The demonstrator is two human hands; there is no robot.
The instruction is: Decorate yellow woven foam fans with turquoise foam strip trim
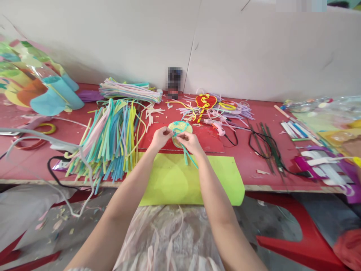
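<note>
A round pale yellow disc point(188, 128) with teal pipe cleaner laid along its top edge is between my hands. My left hand point(163, 137) pinches the teal pipe cleaner at the disc's left side, thumb and forefinger together. From the right, my right hand point(189, 142) is closed on the same teal pipe cleaner point(185, 156), whose loose ends hang below toward my wrist. My fingertips nearly meet over the disc. Beneath lie a red board point(210, 143) and, nearer me, a lime-green sheet point(222, 177) that hangs over the table edge.
Bundled pipe cleaners point(113, 139) lie to the left, with another bundle point(129, 91) behind. A finished red-and-yellow piece point(205, 101) rests at the back. A pink glue gun point(218, 128) with a black cable lies right, near a purple power strip point(318, 165). Scissors point(46, 129) lie far left.
</note>
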